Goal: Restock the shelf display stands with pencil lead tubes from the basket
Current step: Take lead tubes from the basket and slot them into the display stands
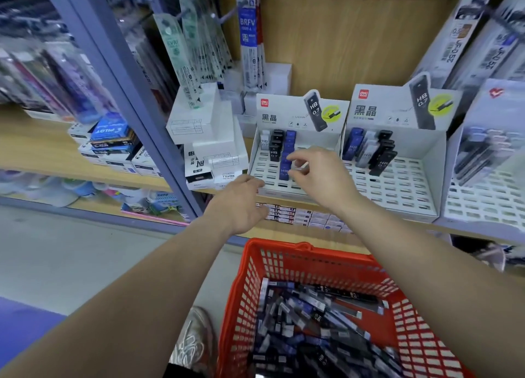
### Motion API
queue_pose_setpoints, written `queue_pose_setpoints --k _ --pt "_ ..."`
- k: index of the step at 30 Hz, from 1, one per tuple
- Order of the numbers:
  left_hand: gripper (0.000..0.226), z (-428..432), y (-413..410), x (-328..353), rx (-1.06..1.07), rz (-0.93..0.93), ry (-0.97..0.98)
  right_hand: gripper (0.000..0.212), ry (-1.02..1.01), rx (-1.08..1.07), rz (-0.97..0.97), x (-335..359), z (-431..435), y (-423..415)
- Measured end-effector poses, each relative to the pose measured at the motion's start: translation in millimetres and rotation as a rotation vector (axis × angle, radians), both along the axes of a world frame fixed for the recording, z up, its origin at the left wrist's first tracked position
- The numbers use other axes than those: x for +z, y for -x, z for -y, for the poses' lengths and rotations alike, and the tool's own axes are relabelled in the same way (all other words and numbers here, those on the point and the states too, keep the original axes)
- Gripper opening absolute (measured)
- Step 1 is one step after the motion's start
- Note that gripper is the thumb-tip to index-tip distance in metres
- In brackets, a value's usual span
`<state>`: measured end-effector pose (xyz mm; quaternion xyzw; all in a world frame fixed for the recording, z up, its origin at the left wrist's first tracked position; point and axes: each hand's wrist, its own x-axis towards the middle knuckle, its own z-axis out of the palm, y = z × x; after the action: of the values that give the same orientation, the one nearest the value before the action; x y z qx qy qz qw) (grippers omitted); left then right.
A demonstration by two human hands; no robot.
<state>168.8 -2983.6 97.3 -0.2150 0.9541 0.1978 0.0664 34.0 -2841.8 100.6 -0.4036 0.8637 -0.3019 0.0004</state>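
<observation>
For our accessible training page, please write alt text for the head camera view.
A person's right hand reaches to the blue tubes in the leftmost display stand, while the left hand touches its front corner. A red basket holding more tubes sits below.

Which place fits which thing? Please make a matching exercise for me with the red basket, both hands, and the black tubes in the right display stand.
Things:
1. basket
2. left hand
3. right hand
4. black tubes

Places or states:
A. standing in the right stand
B. over the left stand, pinching what looks like a pale tube
C. nearest the camera, holding loose tubes
D. at the left stand's front left corner

Pairs: 1-C, 2-D, 3-B, 4-A
</observation>
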Motion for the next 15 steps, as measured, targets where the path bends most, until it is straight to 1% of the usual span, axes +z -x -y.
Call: queue_pose_setpoints --k 2,4,6,8,10,13,15 --pt "0.057 -7 -5 6 0.020 -0.058 0.000 0.031 0.041 -0.031 0.020 -1 -22 -9" --pt "0.047 -20 -13 9 -0.013 -0.105 0.020 0.030 0.066 -0.052 0.055 -6 -52 -21" --pt "0.038 -36 -25 7 -0.056 -0.114 -0.001 0.028 0.051 -0.071 0.076 -16 -85 -36" --pt "0.031 -55 -40 -3 -0.109 -0.063 -0.018 0.026 0.010 -0.092 0.113 -33 -118 -51" --pt "0.029 -75 -55 -22 -0.161 0.032 -0.019 0.026 -0.080 -0.124 0.169 -56 -149 -63" --pt "0.036 -104 -77 -63 -0.203 0.200 -0.044 0.030 -0.257 -0.133 0.287 -97 -186 -78" --pt "0.040 -120 -88 -95 -0.211 0.280 -0.096 0.035 -0.386 -0.125 0.372 -128 -205 -87"
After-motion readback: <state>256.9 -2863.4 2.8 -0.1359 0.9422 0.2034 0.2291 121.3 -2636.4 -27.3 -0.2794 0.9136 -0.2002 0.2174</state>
